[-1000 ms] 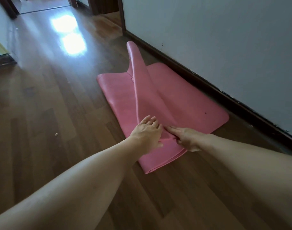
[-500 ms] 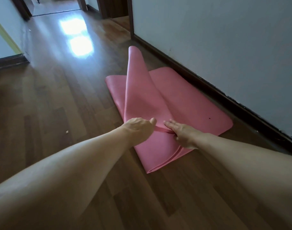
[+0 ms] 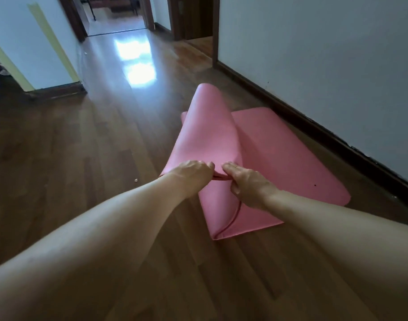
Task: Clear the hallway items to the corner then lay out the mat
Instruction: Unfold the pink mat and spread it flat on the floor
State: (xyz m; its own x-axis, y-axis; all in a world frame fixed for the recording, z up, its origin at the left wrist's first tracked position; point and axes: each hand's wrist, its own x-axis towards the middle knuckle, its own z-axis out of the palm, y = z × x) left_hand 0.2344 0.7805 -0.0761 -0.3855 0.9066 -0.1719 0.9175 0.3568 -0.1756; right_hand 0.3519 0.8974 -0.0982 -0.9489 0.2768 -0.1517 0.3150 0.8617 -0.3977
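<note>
Dim hallway; window glare on the floor (image 3: 136, 59), wide-angle bending at edges.

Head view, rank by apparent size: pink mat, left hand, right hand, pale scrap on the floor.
1. pink mat, by far the largest
2. left hand and right hand: look alike, not ranked apart
3. pale scrap, tiny

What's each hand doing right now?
Left hand: closed, fingers gripping a raised fold of the pink mat.
Right hand: closed, gripping that fold too.
</note>
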